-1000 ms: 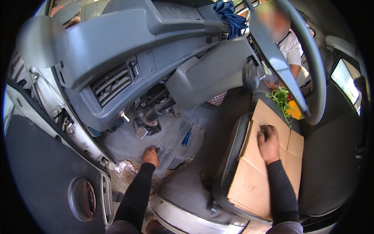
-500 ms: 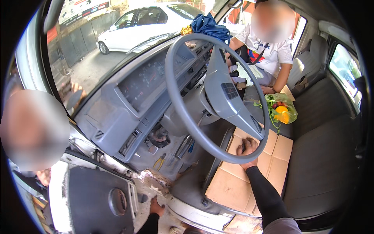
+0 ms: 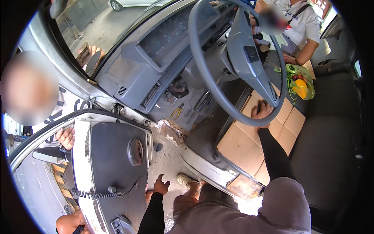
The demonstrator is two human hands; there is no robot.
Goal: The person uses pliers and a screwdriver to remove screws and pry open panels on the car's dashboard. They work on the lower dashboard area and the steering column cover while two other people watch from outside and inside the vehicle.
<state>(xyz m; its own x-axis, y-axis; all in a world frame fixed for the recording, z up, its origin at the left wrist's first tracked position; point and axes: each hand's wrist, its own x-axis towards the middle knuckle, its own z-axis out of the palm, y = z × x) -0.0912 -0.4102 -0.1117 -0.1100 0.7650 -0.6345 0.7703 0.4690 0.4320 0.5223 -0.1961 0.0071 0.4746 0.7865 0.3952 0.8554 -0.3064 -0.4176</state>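
My left hand (image 3: 161,186) hangs in the open doorway beside the dark door panel (image 3: 115,171), fingers apart and holding nothing. My right hand (image 3: 261,111) rests on a folded cardboard sheet (image 3: 237,146) on the driver's seat, under the steering wheel (image 3: 196,58); its fingers are curled, with what may be inside hidden. Yellow-handled pliers (image 3: 177,112) lie in the footwell ahead of the seat. A plastic bag with greens and a yellow fruit (image 3: 300,84) sits on the seat beyond the cardboard.
A person (image 3: 302,27) sits on the passenger side. Another person outside grips the door frame with a hand (image 3: 66,138). The dashboard (image 3: 144,62), worn door sill (image 3: 208,163) and dark seat back (image 3: 327,144) surround me. A white car shows through the windscreen.
My left hand has drawn back from the footwell floor into the doorway, and its fingers have spread. My right hand stays on the cardboard. The view now takes in my legs and more door.
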